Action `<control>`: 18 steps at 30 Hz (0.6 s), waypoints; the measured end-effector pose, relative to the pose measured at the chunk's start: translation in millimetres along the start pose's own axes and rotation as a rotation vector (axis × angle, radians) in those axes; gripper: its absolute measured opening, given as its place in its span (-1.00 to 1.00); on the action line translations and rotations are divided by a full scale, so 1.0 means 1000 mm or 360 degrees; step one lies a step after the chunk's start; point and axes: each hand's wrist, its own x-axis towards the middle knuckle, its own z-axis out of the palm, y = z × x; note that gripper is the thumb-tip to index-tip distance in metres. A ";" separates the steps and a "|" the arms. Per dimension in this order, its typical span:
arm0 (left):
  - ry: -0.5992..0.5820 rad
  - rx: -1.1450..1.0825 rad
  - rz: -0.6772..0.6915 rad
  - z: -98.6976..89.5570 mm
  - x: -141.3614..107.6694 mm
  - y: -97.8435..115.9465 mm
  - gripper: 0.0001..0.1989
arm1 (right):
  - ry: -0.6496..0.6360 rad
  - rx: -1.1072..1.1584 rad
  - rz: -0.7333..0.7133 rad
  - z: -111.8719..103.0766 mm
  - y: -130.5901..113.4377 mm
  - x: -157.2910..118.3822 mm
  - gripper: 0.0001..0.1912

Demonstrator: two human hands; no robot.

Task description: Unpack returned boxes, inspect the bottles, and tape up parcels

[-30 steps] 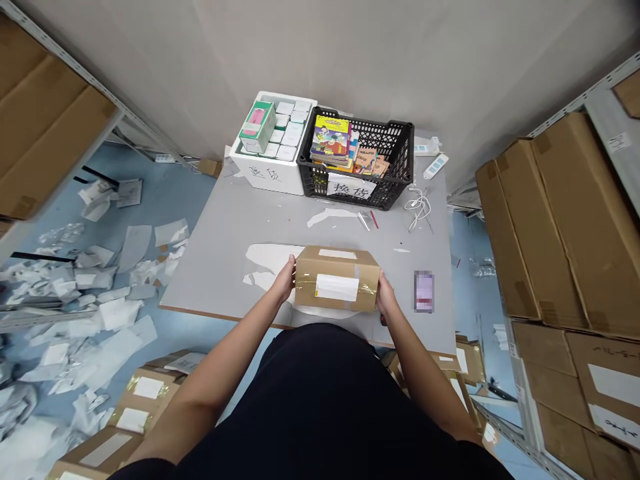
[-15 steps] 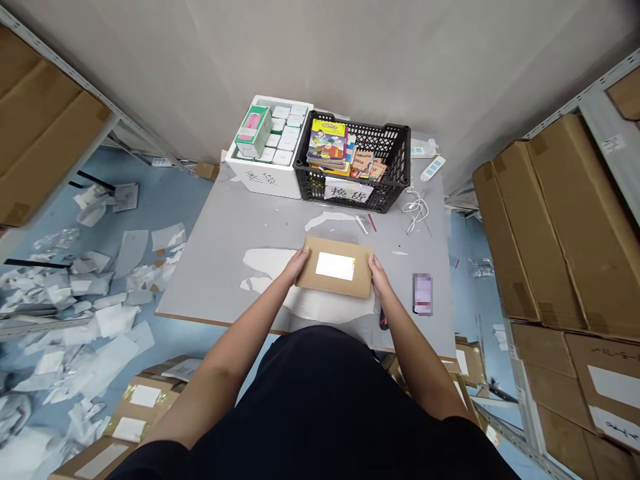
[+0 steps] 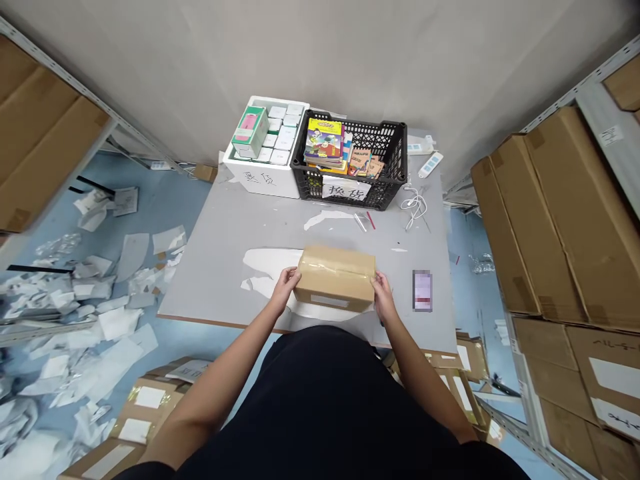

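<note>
A brown cardboard box (image 3: pixel 336 270) is between my hands over the front middle of the grey table (image 3: pixel 200 267). Clear tape runs along its upper face, and a white label (image 3: pixel 330 301) shows on the side toward me. My left hand (image 3: pixel 287 285) grips the box's left end. At the right end, my right hand (image 3: pixel 382 293) grips it too. Beneath and left of the box lies a torn white patch (image 3: pixel 265 263) on the tabletop. A phone with a blurred screen (image 3: pixel 423 291) rests to the right of my right hand.
At the back stand a white foam box (image 3: pixel 265 180) of small cartons and a black crate (image 3: pixel 395 160) holding books (image 3: pixel 325 140). A white cable (image 3: pixel 414 207) and power strips (image 3: pixel 430 165) lie back right. Shelves of large cartons (image 3: pixel 545 213) flank the table; paper scraps (image 3: pixel 100 327) litter the left floor.
The box has been tipped in my hands: its labelled face has turned from facing up to facing me, and the taped face now shows on top. Both hands still hold its ends.
</note>
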 end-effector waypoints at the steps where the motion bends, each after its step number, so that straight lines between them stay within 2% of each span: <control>1: -0.0048 0.0049 0.0029 -0.003 -0.008 -0.007 -0.33 | -0.0019 -0.0051 0.0009 -0.002 0.007 -0.006 -0.26; 4: -0.0162 0.0134 0.0105 -0.005 -0.028 -0.024 -0.32 | -0.0057 -0.0108 0.0006 -0.007 0.024 -0.019 -0.21; 7: 0.0034 0.0345 0.0252 0.002 -0.038 -0.028 -0.34 | -0.0050 -0.0121 -0.0053 -0.017 0.037 -0.027 -0.30; 9: 0.0208 0.0650 0.0462 0.006 -0.040 -0.022 -0.39 | 0.0095 -0.0256 -0.0113 -0.026 0.047 -0.031 -0.36; 11: 0.0236 0.1007 0.0746 0.010 -0.044 -0.013 -0.53 | 0.0319 -0.0529 -0.0146 -0.038 0.060 -0.035 -0.37; 14: 0.0024 0.1439 0.1097 0.014 -0.053 -0.001 -0.65 | 0.0522 -0.0959 -0.0094 -0.054 0.081 -0.042 -0.37; 18: -0.0257 0.1753 0.1330 0.026 -0.070 0.004 -0.62 | 0.0539 -0.1184 0.0058 -0.063 0.099 -0.043 -0.38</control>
